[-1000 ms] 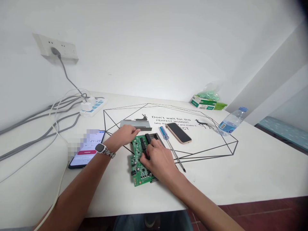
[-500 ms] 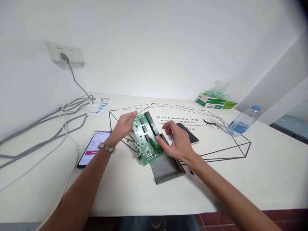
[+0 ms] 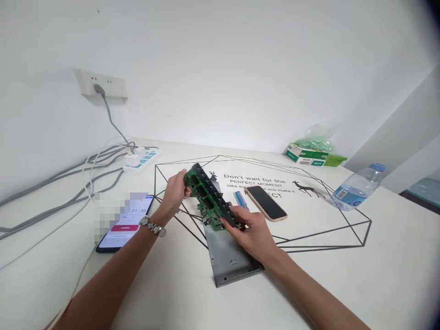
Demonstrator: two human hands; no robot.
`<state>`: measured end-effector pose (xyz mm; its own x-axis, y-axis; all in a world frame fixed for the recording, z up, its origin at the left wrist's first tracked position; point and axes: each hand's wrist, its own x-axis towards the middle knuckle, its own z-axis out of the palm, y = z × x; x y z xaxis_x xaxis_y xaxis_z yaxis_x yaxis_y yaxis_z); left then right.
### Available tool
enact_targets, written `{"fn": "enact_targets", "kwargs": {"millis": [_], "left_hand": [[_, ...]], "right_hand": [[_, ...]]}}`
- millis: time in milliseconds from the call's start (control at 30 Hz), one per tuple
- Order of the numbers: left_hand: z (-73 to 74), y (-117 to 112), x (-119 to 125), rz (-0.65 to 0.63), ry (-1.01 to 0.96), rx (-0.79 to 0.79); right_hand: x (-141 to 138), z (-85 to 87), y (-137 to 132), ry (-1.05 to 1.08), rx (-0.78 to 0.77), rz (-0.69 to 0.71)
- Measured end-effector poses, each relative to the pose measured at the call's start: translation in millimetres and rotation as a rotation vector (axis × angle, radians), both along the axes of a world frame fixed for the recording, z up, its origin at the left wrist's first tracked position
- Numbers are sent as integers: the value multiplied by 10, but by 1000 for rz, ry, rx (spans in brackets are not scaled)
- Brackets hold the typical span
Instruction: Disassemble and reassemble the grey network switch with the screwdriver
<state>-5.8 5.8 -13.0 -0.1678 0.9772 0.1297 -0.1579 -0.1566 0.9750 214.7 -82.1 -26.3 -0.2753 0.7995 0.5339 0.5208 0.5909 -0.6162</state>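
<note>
Watching from here: left hand (image 3: 173,195) pinches one end of the green circuit board (image 3: 206,195), right hand (image 3: 252,231) grips the other, board tilted in the air just above the grey metal base plate (image 3: 230,259) on the surface (image 3: 343,284). Risk: a slip from those edge grips could drop it onto the plate and crack parts. Black connector row (image 3: 215,188) looks undamaged.
</note>
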Motion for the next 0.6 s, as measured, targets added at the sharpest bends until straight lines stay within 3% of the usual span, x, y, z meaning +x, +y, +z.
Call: {"fn": "enact_targets", "kwargs": {"millis": [267, 600], "left_hand": [[30, -38, 66, -88, -130, 15], [-54, -39, 32, -27, -115, 94]], "right_hand": [[56, 12, -24, 44, 171, -157], [34, 15, 6, 184, 124, -166]]}}
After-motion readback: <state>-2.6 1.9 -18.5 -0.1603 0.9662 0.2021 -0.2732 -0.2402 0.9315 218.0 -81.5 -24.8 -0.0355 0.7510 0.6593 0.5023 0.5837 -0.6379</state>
